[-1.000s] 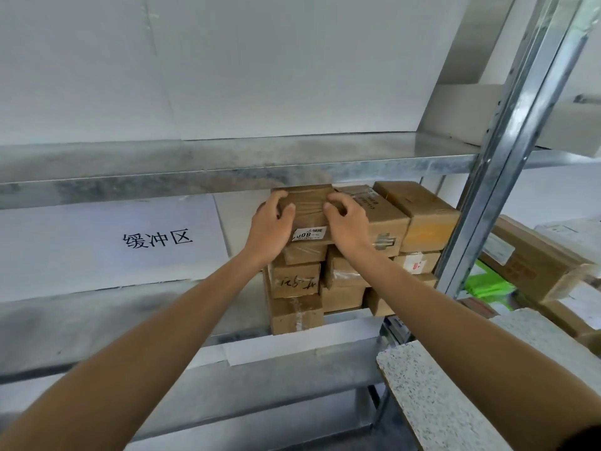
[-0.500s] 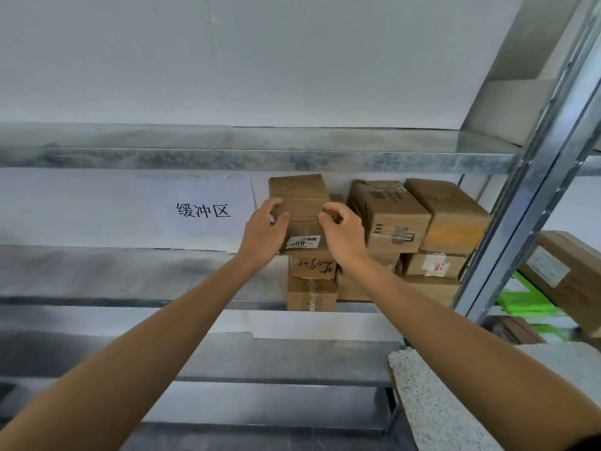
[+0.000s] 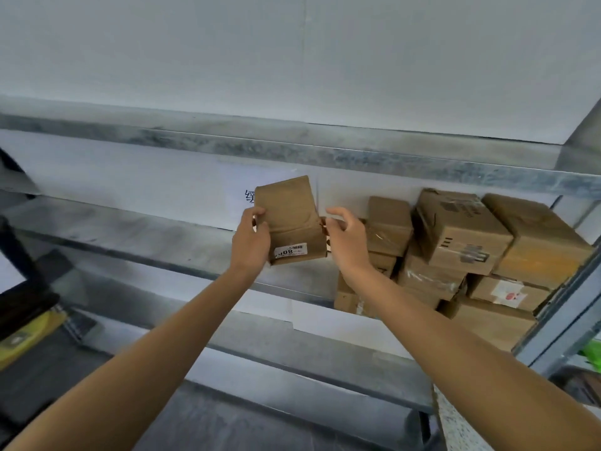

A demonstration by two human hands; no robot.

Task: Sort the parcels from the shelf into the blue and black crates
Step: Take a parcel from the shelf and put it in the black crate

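Note:
A small brown cardboard parcel (image 3: 292, 219) with a white label on its near face is lifted clear of the shelf, in front of the white sign. My left hand (image 3: 252, 242) grips its left side, fingers curled over the edge. My right hand (image 3: 346, 237) holds its right edge with thumb and curled fingers. A stack of several brown parcels (image 3: 455, 252) stays on the metal shelf (image 3: 136, 245) to the right of my hands. No blue or black crate is clearly in view.
A metal upright (image 3: 559, 320) stands at the right edge of the shelf. A speckled white slab (image 3: 455, 428) lies low at the right. Dark objects and something yellow (image 3: 29, 333) sit at the far left. An upper shelf beam (image 3: 292, 148) runs above.
Both hands have lifted the labelled parcel off the top of the stack and carried it left. The camera has swung left, so the stack now sits further right.

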